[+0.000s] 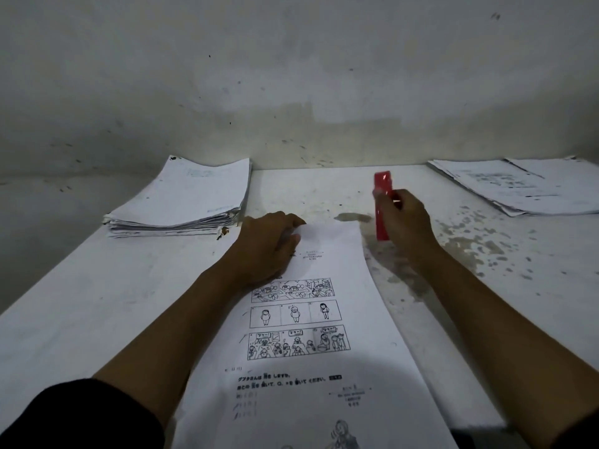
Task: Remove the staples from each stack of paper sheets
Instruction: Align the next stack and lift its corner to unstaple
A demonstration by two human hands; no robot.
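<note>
A printed stack of sheets [319,319] with comic panels lies lengthwise in front of me on the white table [81,303]. My left hand [265,244] rests on its far left corner, fingers curled at the top edge where the paper lifts slightly. My right hand [403,222] grips a red staple remover [382,205], held upright just right of the stack's far corner, its lower end near the table. No staple is visible; the corner is hidden under my left fingers.
A thick pile of papers [184,202] sits at the far left by the wall. A thinner spread of sheets [518,186] lies at the far right. Stains and peeled patches [470,247] mark the tabletop on the right. The wall stands close behind.
</note>
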